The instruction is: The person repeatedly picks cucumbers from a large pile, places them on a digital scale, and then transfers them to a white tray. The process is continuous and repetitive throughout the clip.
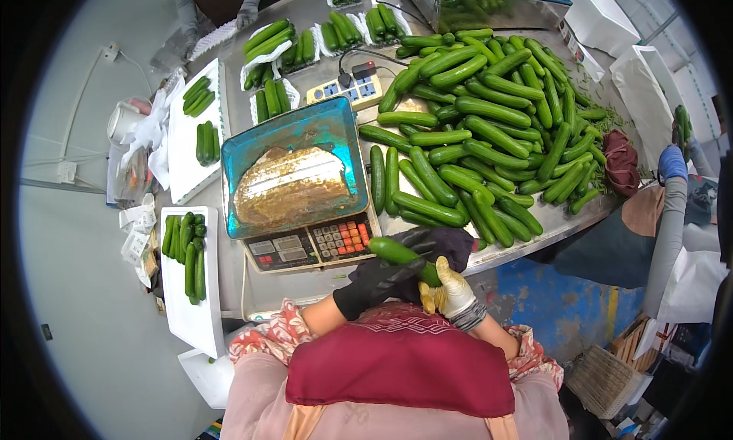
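Note:
A single cucumber [395, 251] lies between my two gloved hands, just beyond the maroon apron. My left hand [383, 277], in a black glove, is closed around its middle. Around its right-hand end are the fingers of my right hand [449, 288], which wears a pale glove with yellowed fingertips. A dark purple cloth [455, 245] lies bunched behind the hands at the table edge. Directly ahead, to the left, stands a weighing scale with a worn blue pan [295, 171] and a keypad [341, 239]. A large heap of cucumbers [492, 125] covers the table ahead and to the right.
White foam trays [192, 319] holding cucumbers stand at the left. A power strip [366, 90] with cables sits behind the scale, near netted bundles of cucumbers [278, 99]. A maroon cloth [620, 162] lies at the right edge. Co-workers' gloved hands show at top left [247, 16] and far right [673, 164].

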The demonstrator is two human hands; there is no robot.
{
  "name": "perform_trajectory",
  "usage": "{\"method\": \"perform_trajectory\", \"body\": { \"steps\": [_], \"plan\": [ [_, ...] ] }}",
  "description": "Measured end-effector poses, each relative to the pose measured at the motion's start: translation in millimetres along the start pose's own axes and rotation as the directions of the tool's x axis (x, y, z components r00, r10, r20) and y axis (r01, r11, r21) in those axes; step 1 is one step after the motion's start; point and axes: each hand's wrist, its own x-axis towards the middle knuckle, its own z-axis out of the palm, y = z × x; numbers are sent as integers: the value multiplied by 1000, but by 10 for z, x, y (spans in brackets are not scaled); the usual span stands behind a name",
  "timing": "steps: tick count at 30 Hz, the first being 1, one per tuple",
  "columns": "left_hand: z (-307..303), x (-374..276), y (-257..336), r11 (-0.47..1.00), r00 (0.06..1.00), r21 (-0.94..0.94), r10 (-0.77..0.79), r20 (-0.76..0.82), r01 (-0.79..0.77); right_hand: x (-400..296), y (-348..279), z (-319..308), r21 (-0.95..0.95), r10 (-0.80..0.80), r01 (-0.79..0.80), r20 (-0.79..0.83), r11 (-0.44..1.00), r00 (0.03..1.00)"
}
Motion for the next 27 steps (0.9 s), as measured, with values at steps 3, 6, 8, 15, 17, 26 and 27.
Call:
{"method": "perform_trajectory", "body": {
  "steps": [3,6,8,15,17,26,27],
  "plan": [
    [34,161,546,867,994,-498,-78,-75,30,31,-34,-15,189,95,-133,195,973,976],
    [36,199,449,661,999,-750,-45,-31,7,-22,-87,19,-215,74,-79,-31,973,997],
    [-1,177,582,563,980,-826,-177,-91,24,-66,-259,24,-672,-207,100,-80,734,975],
    [38,164,423,937,982,-347,-102,-157,42,303,232,-404,-959,-597,103,247,-265,763],
    [58,180,415,993,983,-80,-102,-150,91,363,313,-147,-973,-385,181,223,-143,895],
    [26,153,377,850,985,501,-118,-124,165,32,-602,-309,-814,-484,-69,273,-577,831],
    [19,154,421,790,979,579,-177,-98,201,35,-549,-289,-740,-481,-133,278,-659,831]
  ]
}}
